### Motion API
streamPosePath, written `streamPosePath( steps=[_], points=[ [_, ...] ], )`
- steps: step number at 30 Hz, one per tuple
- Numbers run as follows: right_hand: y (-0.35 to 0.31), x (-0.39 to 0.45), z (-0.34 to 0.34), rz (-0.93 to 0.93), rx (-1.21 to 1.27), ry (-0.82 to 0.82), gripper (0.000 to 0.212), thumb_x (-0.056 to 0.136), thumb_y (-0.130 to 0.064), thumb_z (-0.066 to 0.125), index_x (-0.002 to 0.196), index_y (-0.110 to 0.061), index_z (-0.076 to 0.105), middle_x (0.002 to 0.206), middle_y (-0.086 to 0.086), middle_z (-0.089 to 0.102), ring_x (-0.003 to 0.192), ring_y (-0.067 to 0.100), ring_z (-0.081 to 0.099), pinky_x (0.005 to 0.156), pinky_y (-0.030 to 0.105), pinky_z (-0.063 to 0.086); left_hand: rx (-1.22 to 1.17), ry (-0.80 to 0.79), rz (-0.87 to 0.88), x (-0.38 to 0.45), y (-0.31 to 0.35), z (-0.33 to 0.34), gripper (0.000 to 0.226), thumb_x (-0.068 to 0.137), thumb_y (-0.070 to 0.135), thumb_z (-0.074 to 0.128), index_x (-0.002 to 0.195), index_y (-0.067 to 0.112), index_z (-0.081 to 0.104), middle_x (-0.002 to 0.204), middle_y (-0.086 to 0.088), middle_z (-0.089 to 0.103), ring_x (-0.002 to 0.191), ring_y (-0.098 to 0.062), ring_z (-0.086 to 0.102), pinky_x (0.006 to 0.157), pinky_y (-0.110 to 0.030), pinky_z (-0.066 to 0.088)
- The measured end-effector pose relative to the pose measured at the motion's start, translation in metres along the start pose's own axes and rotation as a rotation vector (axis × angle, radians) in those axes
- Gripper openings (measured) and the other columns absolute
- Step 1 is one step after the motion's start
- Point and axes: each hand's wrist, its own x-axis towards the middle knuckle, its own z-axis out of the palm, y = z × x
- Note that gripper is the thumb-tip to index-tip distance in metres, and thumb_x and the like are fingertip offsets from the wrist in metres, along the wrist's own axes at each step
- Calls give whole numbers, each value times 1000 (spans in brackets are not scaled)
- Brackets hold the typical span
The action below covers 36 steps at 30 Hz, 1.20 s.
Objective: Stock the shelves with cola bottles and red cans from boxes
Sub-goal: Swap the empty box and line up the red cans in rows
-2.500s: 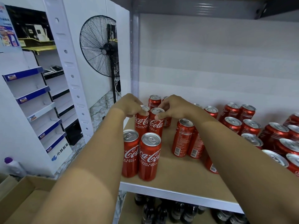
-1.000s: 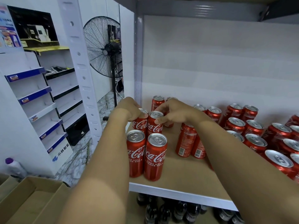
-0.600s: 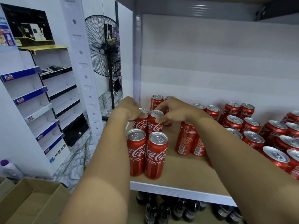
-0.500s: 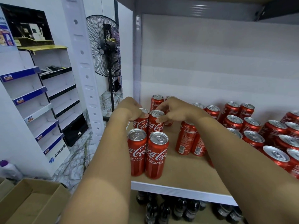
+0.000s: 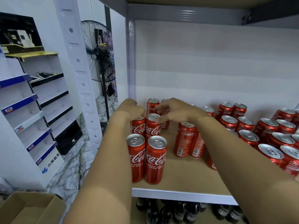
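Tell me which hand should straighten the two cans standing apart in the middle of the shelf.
Right hand, probably. It hovers just left of the two cans, fingers loose, thumb only brushing another can. The left hand sits farther left, curled over a can.

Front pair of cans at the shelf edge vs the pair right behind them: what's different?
Hands: the front pair stands untouched; the second pair has the left hand over its left can and the right hand's thumb on its right can's rim. View: the front pair shows full height; the second pair is half hidden behind it. Both pairs are upright red cans, logos facing out.
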Motion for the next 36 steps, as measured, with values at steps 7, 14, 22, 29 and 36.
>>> streamPosePath(
  steps=[7,14,22,29,36],
  points=[
    [29,17,-44,10,29,243,48,81,-23,85,124,-13,68,111,1,72,90,15,72,87,31,58,151,150,161,43,54,-11,45,92,24,77,125,-2,65,131,-14,65,122,-30,61,104,-36,49],
    [57,69,-56,43,-292,148,66,83,-44,80,134,-7,60,133,11,61,119,25,60,96,32,49,477,-31,39,107,56,24,66,80,35,88,132,4,62,124,-16,68,110,-33,67,96,-47,58],
    [61,105,-41,40,-357,56,58,80,-47,81,109,1,70,105,16,73,98,30,69,81,39,58,492,-27,13,133,44,40,59,66,48,94,107,12,76,80,-4,77,69,-19,77,84,-41,64],
    [69,100,-51,24,-278,-8,73,76,-36,88,139,-10,60,136,7,64,122,24,60,98,33,49,465,-213,108,146,38,25,61,65,35,94,121,21,75,104,4,76,91,-17,74,90,-40,62],
    [78,91,-46,85,-221,68,63,75,-51,85,115,-5,71,108,9,73,98,22,68,86,34,56,362,-152,58,146,36,27,77,50,63,95,100,8,76,82,-6,79,70,-17,77,84,-39,64]
  ],
)
